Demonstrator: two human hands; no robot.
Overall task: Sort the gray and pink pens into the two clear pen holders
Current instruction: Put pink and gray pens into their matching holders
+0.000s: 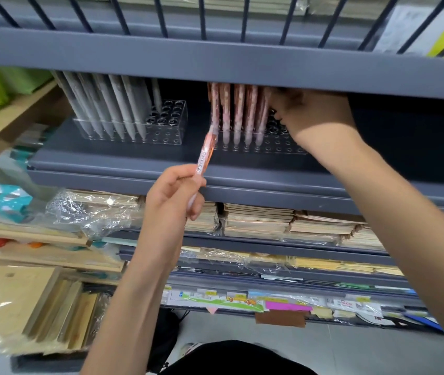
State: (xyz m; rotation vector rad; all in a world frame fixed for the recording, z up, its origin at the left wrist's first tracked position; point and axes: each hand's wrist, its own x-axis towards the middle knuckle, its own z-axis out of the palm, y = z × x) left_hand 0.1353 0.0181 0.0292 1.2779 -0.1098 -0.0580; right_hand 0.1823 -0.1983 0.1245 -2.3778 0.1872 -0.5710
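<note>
One view, head cam. Left hand (173, 193) pinches a pink pen (205, 151), aimed at the right holder (283, 150). Right hand (312, 115) is against the standing pink pens (239, 109); grip unclear in shadow under the upper shelf (215, 63). Gray pens (112, 104) sit in the left holder (172, 125). Risks: right hand tips the row; low shelf forces a slanted insert, missing the hole.

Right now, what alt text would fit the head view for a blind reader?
The left hand holds a pink pen near the right clear holder, where the right hand reaches standing pink pens; grey pens stand in the left holder.
</note>
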